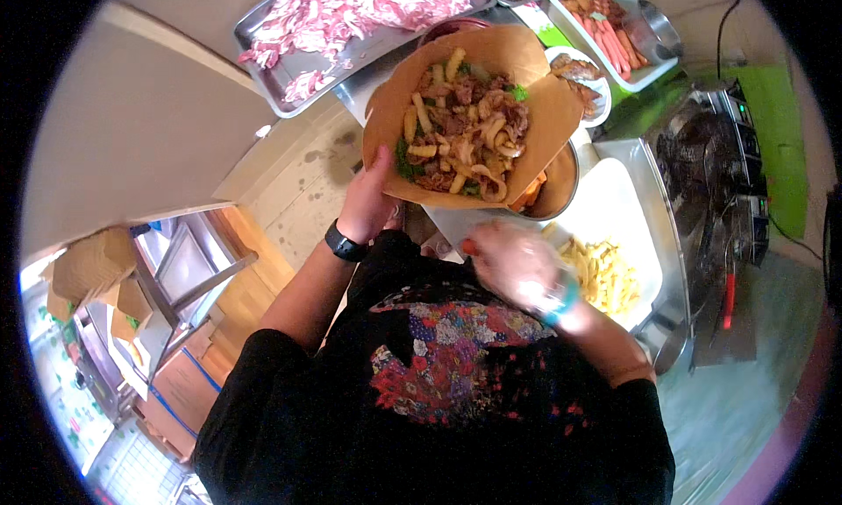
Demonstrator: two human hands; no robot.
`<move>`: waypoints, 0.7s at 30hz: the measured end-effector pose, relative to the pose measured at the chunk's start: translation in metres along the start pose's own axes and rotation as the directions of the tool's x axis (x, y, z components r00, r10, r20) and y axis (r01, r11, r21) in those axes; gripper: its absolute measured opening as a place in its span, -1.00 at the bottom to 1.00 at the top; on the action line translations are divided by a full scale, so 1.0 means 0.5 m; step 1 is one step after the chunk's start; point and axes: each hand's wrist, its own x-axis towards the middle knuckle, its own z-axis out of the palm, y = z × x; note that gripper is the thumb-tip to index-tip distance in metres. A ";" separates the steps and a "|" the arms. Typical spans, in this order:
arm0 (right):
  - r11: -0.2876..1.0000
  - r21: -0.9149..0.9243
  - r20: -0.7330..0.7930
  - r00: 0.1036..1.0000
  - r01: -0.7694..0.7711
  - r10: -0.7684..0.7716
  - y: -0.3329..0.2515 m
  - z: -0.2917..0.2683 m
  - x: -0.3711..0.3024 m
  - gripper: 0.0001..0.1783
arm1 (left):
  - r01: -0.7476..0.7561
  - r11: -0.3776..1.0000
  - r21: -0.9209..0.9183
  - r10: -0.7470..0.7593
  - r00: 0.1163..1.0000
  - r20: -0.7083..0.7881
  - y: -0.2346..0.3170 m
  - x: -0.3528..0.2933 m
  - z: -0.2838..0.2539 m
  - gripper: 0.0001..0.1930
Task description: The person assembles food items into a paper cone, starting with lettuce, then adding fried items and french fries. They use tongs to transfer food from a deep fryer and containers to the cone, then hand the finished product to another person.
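Observation:
My left hand (367, 205) grips the near left side of an open brown paper takeaway box (554, 115). Crinkle-cut fries, browned meat, pale onion-like strips and some green leaves (465, 128) fill it. Lower and to the right is my right hand (517, 261), blurred by motion. Its fingers look curled, and a small orange-red bit shows at their left end; what it belongs to is hidden. Just right of that hand, yellow fries (605, 281) lie in a white tray (627, 202). Partly behind the box stands a round metal bowl (566, 185) with something orange inside.
A metal tray (285, 106) of sliced raw meat lies at the far left. Sausages (610, 45) sit in a pale plastic tub (667, 71) at the far right, beside a white bowl (601, 110) of browned pieces. Dark cooking equipment (697, 154) lines the right; stacked paper boxes (92, 264) stand left.

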 end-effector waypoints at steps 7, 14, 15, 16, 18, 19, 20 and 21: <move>0.965 -0.238 -0.360 0.912 0.113 -0.196 -0.128 -0.319 0.062 -0.69 | -0.025 0.988 0.153 0.029 0.999 -0.026 -0.075 -0.061 -0.059 -0.50; 0.800 -0.446 -0.170 0.839 0.403 -0.517 -0.100 -0.195 0.247 -0.63 | -0.106 0.991 -0.080 0.101 0.993 -0.061 0.046 -0.232 -0.001 -0.50; 0.808 -0.403 -0.099 0.857 0.429 -0.505 -0.145 -0.189 0.263 -0.63 | -0.215 0.977 -0.008 0.213 0.973 -0.090 0.007 -0.230 -0.037 -0.51; 0.818 -0.367 -0.021 0.875 0.443 -0.483 -0.189 -0.185 0.272 -0.62 | -0.307 0.950 0.066 0.312 0.944 -0.106 -0.038 -0.234 -0.078 -0.51; 0.842 -0.276 0.047 0.881 0.464 -0.470 -0.244 -0.164 0.275 -0.60 | -0.279 0.951 -0.134 0.260 0.955 -0.141 -0.027 -0.294 -0.111 -0.53; 0.849 -0.205 0.038 0.871 0.486 -0.489 -0.258 -0.151 0.279 -0.59 | -0.345 0.919 -0.191 0.324 0.937 -0.134 -0.051 -0.304 -0.129 -0.53; 0.869 -0.126 0.004 0.876 0.479 -0.483 -0.283 -0.138 0.267 -0.58 | -0.386 0.893 -0.230 0.374 0.923 -0.096 -0.070 -0.318 -0.157 -0.52; 0.826 -0.142 -0.059 0.828 0.545 -0.557 -0.298 -0.136 0.293 -0.56 | -0.405 0.914 -0.007 0.399 0.903 -0.160 -0.070 -0.317 -0.190 -0.51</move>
